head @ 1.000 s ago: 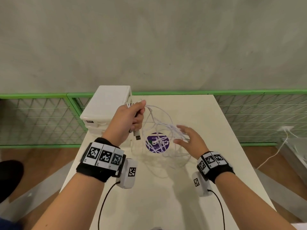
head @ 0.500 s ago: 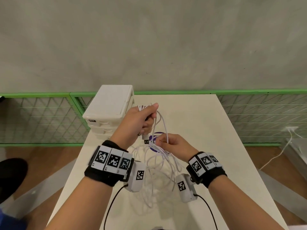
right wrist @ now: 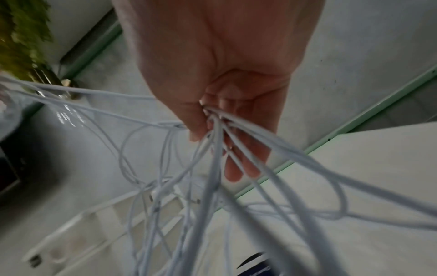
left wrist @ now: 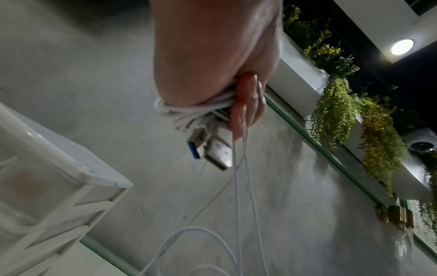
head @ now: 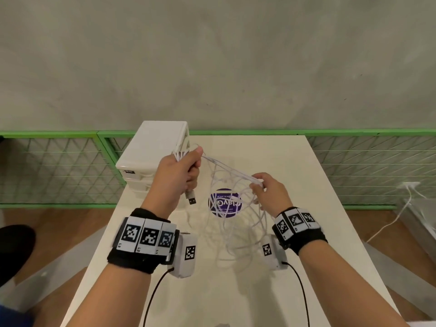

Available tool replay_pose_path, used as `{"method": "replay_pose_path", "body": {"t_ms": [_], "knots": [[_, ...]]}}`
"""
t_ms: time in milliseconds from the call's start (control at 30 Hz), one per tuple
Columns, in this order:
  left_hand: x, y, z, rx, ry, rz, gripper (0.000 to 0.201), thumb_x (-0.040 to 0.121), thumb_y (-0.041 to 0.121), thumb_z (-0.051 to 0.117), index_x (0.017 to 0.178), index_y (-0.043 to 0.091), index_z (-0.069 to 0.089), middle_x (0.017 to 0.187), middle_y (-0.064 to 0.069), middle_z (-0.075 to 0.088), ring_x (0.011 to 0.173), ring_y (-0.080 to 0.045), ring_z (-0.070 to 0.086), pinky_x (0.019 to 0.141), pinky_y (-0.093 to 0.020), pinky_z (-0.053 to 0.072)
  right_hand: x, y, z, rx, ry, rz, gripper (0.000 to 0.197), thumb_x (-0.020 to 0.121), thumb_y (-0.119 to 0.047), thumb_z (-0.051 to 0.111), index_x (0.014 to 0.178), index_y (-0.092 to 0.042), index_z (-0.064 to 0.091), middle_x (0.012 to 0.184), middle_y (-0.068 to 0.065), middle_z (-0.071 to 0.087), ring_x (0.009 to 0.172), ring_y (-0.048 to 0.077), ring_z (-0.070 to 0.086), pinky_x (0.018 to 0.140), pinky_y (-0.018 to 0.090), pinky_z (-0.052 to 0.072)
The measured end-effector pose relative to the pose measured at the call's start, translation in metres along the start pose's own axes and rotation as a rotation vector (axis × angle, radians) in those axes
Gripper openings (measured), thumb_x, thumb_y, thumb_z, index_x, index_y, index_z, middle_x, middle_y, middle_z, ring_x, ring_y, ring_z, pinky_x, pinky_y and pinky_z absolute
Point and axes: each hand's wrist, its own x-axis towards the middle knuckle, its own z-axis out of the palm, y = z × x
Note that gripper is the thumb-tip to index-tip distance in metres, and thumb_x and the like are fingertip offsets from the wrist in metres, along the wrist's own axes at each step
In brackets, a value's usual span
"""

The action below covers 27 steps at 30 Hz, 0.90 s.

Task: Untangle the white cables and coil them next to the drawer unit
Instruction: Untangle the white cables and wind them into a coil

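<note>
My left hand [head: 182,172] is raised beside the white drawer unit [head: 153,156] and grips a bundle of white cables [head: 226,169], with a USB plug [head: 190,198] hanging below the fist. The left wrist view shows two USB plugs [left wrist: 212,147] sticking out under the curled fingers [left wrist: 248,104]. To the right, my right hand [head: 264,187] pinches several strands of the same cables [right wrist: 217,168] between thumb and fingers. A taut stretch runs between the hands. Loose tangled loops [head: 236,227] hang down to the white table [head: 318,208].
A purple round sticker [head: 225,203] lies on the table under the loops. A green mesh railing [head: 354,161] runs behind the table along a grey wall. Another white cable [head: 389,225] runs over the wooden floor at the right.
My right hand has moved right and away from the left, drawing cable strands taut between them. The left hand has lifted slightly and keeps its grip.
</note>
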Motion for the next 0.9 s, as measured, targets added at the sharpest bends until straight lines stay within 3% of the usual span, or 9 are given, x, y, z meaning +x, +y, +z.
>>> {"method": "replay_pose_path", "body": {"t_ms": [167,300,400,500,567,633,700,767,900], "knots": [[0.001,0.004,0.004,0.005,-0.01,0.012,0.036,0.095,0.022,0.056,0.063,0.008,0.047,0.041,0.004,0.027,0.034,-0.009,0.019,0.036,-0.017,0.017,0.017,0.004,-0.016,-0.306,0.002,0.065,0.026,0.097,-0.029,0.044,0.099,-0.012,0.064,0.087,0.013,0.065,0.08,0.032,0.06,0.066,0.035,0.046],[0.003,0.009,0.001,-0.008,0.019,0.031,0.035,0.095,0.024,0.055,0.064,0.009,0.047,0.041,0.006,0.027,0.033,-0.008,0.02,0.036,-0.017,0.018,0.017,0.005,-0.02,-0.292,0.048,0.047,0.021,0.096,-0.034,0.047,0.088,-0.02,0.06,0.072,0.001,0.056,0.073,0.027,0.053,0.062,0.03,0.038],[0.004,0.013,-0.006,-0.025,0.069,0.081,0.035,0.096,0.022,0.055,0.064,0.01,0.047,0.04,0.007,0.029,0.033,-0.007,0.021,0.036,-0.018,0.017,0.017,0.008,-0.022,-0.236,0.102,0.035,0.014,0.092,-0.024,0.052,0.097,-0.023,0.065,0.083,0.001,0.06,0.075,0.023,0.055,0.065,0.027,0.039],[0.002,0.019,-0.01,-0.072,0.09,0.133,0.034,0.096,0.02,0.053,0.064,0.01,0.047,0.042,0.007,0.03,0.034,-0.006,0.021,0.038,-0.019,0.017,0.014,0.02,-0.019,-0.335,0.073,0.032,0.024,0.088,-0.01,0.051,0.102,-0.018,0.069,0.1,0.01,0.062,0.083,0.025,0.056,0.067,0.028,0.04],[0.002,0.024,-0.014,-0.076,0.104,0.16,0.034,0.096,0.021,0.053,0.064,0.01,0.047,0.043,0.006,0.03,0.035,-0.006,0.02,0.038,-0.02,0.017,0.009,0.033,-0.016,-0.41,0.089,0.042,0.021,0.086,-0.018,0.058,0.104,-0.018,0.069,0.107,0.011,0.06,0.097,0.029,0.058,0.076,0.032,0.045],[0.005,0.027,-0.021,-0.085,0.128,0.169,0.034,0.096,0.022,0.054,0.064,0.011,0.048,0.043,0.006,0.03,0.035,-0.006,0.02,0.037,-0.019,0.018,0.003,0.044,-0.014,-0.336,0.078,0.129,0.033,0.081,-0.038,0.067,0.109,-0.019,0.066,0.113,0.009,0.056,0.105,0.029,0.055,0.085,0.034,0.045],[0.007,0.025,-0.027,-0.087,0.148,0.161,0.034,0.096,0.023,0.055,0.064,0.011,0.049,0.044,0.006,0.031,0.035,-0.006,0.021,0.036,-0.019,0.019,-0.002,0.05,-0.012,-0.252,-0.015,0.23,0.043,0.08,-0.05,0.064,0.107,-0.017,0.063,0.109,0.009,0.061,0.098,0.028,0.058,0.08,0.032,0.044],[0.008,0.021,-0.029,-0.08,0.162,0.155,0.034,0.096,0.023,0.055,0.064,0.011,0.049,0.043,0.007,0.032,0.034,-0.006,0.022,0.036,-0.019,0.019,-0.006,0.053,-0.01,-0.317,-0.08,0.254,0.044,0.084,-0.056,0.055,0.101,-0.016,0.063,0.099,0.007,0.065,0.089,0.026,0.059,0.073,0.031,0.043],[0.006,0.014,-0.024,-0.065,0.161,0.136,0.033,0.096,0.022,0.056,0.066,0.01,0.05,0.041,0.007,0.034,0.034,-0.006,0.024,0.036,-0.019,0.019,-0.01,0.063,-0.01,-0.461,-0.045,0.288,0.04,0.093,-0.05,0.043,0.111,-0.017,0.058,0.099,0.009,0.063,0.091,0.029,0.06,0.074,0.033,0.046]]}}
